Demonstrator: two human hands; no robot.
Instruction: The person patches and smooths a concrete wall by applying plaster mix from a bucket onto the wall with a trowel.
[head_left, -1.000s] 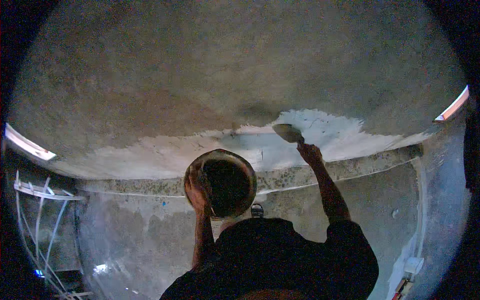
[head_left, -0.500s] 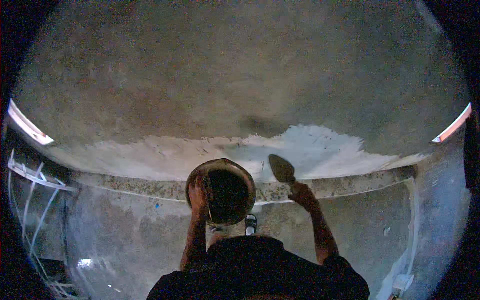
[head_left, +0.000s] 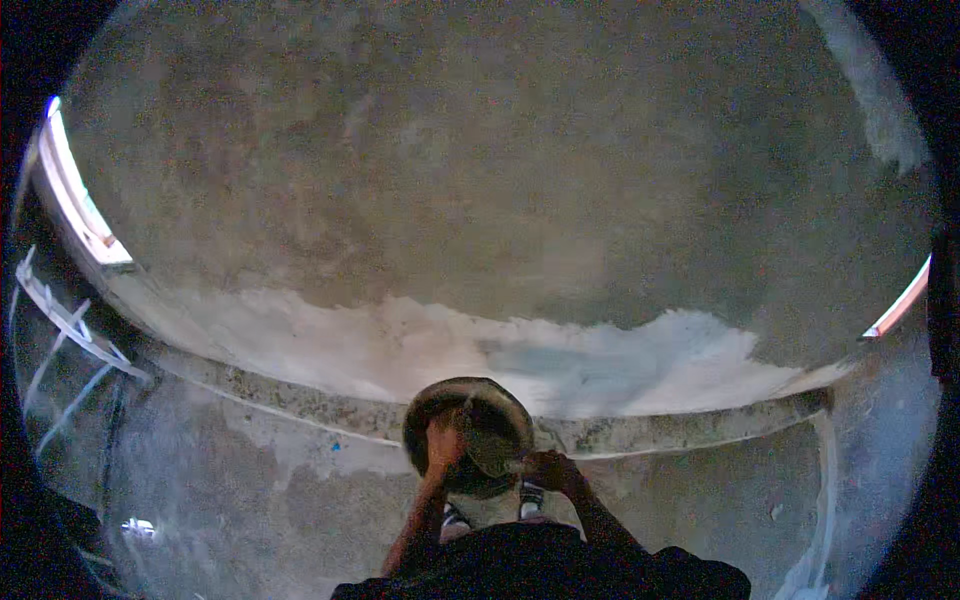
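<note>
A round, deep bowl [head_left: 517,408] with a worn brownish rim and a dark inside is in front of my body. My left hand [head_left: 445,443] reaches over its near left side and is closed on it; the fingertips are hard to make out in the shade. At the bowl's right side, my right hand [head_left: 549,467] is closed round the handle of a pointed trowel. The leaf-shaped trowel blade [head_left: 490,452] lies over the bowl's opening, pointing left. What the bowl contains is too dark to tell.
Ahead stands a grey plastered wall [head_left: 450,200] with a ragged pale coat [head_left: 400,345] along its bottom. A speckled ledge [head_left: 640,437] runs along its foot. A metal frame [head_left: 75,325] is at the left. My feet in sandals [head_left: 532,497] are on the grey floor [head_left: 340,500].
My right hand has brought the trowel left and down from beside the wall to the bowl. The bowl and my left hand sit lower and further right in view, which has also shifted.
</note>
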